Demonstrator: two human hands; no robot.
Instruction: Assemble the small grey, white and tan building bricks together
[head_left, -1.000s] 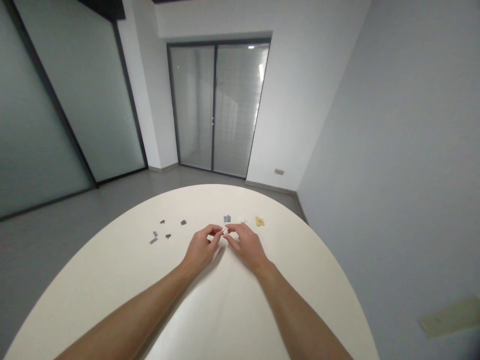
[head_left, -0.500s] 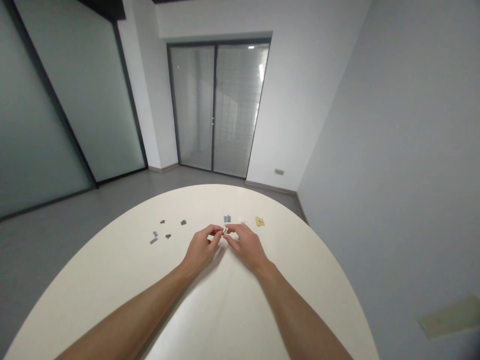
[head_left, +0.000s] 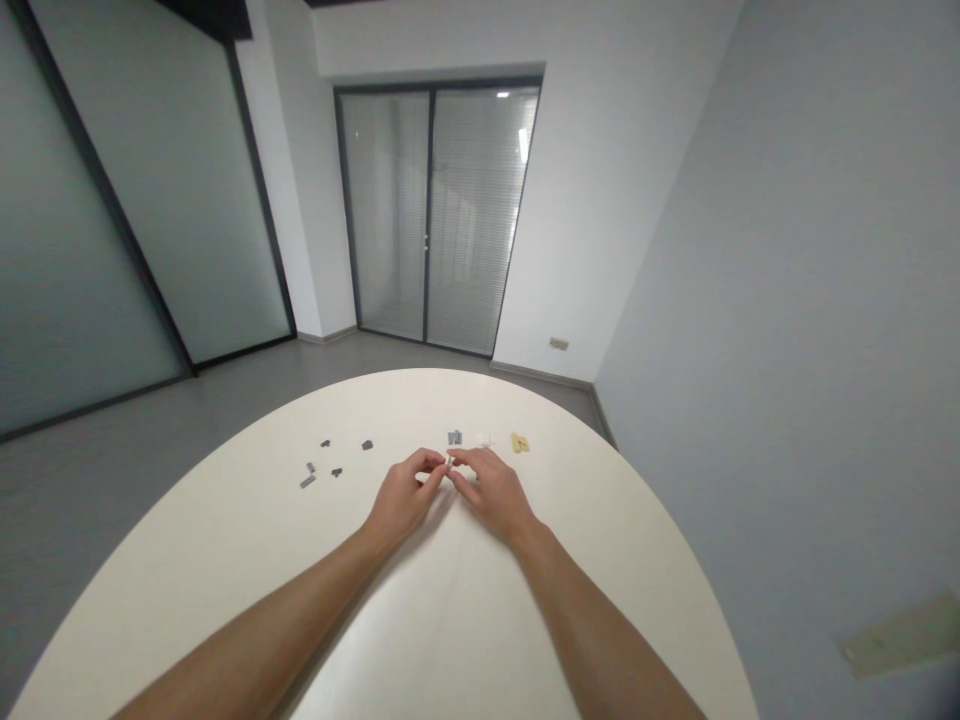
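Between my fingertips, over the middle of the round table [head_left: 480, 640], is a small whitish piece [head_left: 449, 461], too small and too covered to name more exactly. My left hand [head_left: 403, 492] pinches it from the left with thumb and forefinger. From the right, the thumb and fingers of my right hand [head_left: 493, 492] close on the same piece. Just beyond my hands lie a few blue-grey pieces [head_left: 454, 438]. White pieces [head_left: 485, 440] rest behind my right hand, partly hidden by it.
Yellow pieces [head_left: 520, 443] lie to the right of the white ones. Over on the left are a dark piece [head_left: 367, 445], two small dark pieces [head_left: 337, 473] and a grey bar [head_left: 307, 482]. The table's far edge curves behind them, with a wall close on the right.
The whitish piece has turned slightly between my fingertips. Both hands keep nearly the same place, and the pieces on the table have not moved.
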